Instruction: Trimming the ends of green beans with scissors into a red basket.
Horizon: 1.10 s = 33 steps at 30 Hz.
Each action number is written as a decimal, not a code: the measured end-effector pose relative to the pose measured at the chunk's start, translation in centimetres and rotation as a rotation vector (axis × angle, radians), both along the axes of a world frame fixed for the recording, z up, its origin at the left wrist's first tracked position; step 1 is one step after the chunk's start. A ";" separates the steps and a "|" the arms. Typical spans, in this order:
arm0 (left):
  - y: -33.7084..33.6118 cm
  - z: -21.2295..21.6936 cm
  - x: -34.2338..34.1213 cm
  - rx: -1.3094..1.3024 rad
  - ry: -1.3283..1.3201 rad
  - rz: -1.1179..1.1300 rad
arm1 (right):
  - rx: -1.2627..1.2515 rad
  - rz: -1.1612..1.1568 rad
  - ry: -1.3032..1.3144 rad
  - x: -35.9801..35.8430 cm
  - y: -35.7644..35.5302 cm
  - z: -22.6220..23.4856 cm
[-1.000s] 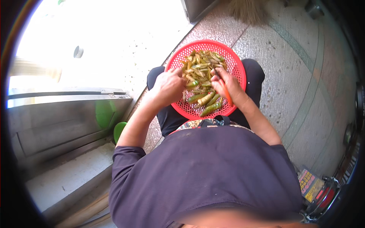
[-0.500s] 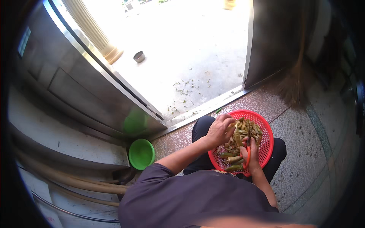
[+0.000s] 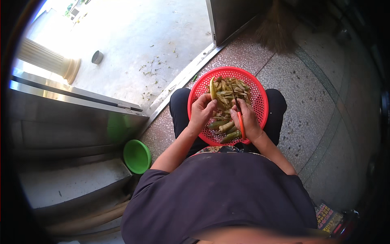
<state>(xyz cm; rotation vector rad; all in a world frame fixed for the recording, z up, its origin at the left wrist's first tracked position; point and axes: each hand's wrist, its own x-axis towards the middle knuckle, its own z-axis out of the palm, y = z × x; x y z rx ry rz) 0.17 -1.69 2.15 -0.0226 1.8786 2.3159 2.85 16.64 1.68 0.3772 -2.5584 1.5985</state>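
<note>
A red perforated basket rests on my lap. It holds a heap of yellow-green cut pieces, with several larger whole pods lying along its near side. My left hand, over the basket's left rim, pinches a long yellow-green pod between thumb and fingers, its tip pointing up and away. Over the right half of the basket, my right hand is closed on scissors with an orange handle. Their dark blades point away from me and stand apart from the held pod.
A green plastic bowl stands on the floor at my left, beside steps. Ahead, a metal-framed doorway opens onto pale concrete with scattered green scraps and a round metal bowl. A straw broom leans at the far right.
My view has turned and shifted, so the scene sits differently. My left hand has come back from above the heap to the basket's left side, lifting the pod upright. The right hand keeps the scissors.
</note>
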 end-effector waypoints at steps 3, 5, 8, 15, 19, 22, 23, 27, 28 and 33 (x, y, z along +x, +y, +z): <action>0.6 -1.4 -0.1 -0.457 0.426 0.076 | 0.184 0.006 -0.105 0.8 0.7 1.4; 1.1 -1.1 0.4 -0.536 0.464 0.060 | 0.281 0.025 -0.080 1.1 0.1 1.2; 2.0 0.0 1.1 -0.652 0.517 0.012 | 0.426 0.039 -0.017 1.5 -0.3 1.0; 2.1 -1.5 0.9 -0.446 0.351 -0.052 | 0.481 -0.003 -0.049 1.4 -0.8 0.9; 2.3 -1.0 0.9 -0.379 0.192 -0.114 | 0.436 -0.016 -0.053 1.6 -0.9 0.0; 2.2 -0.8 0.9 -0.364 0.109 -0.146 | 0.364 -0.003 -0.092 1.6 -0.7 -0.3; 2.1 -0.8 0.8 -0.360 0.097 -0.156 | 0.331 -0.007 -0.116 1.7 -0.7 -0.6; 1.6 -1.6 0.4 -0.352 0.102 -0.209 | 0.215 -0.011 -0.153 0.7 -0.2 -1.7; 1.4 -2.6 0.3 -0.351 0.100 -0.210 | 0.175 -0.008 -0.109 0.3 0.1 -1.8; 0.6 -2.7 -0.1 0.069 -0.206 -0.136 | 0.438 -0.004 -0.254 -1.1 2.0 -0.6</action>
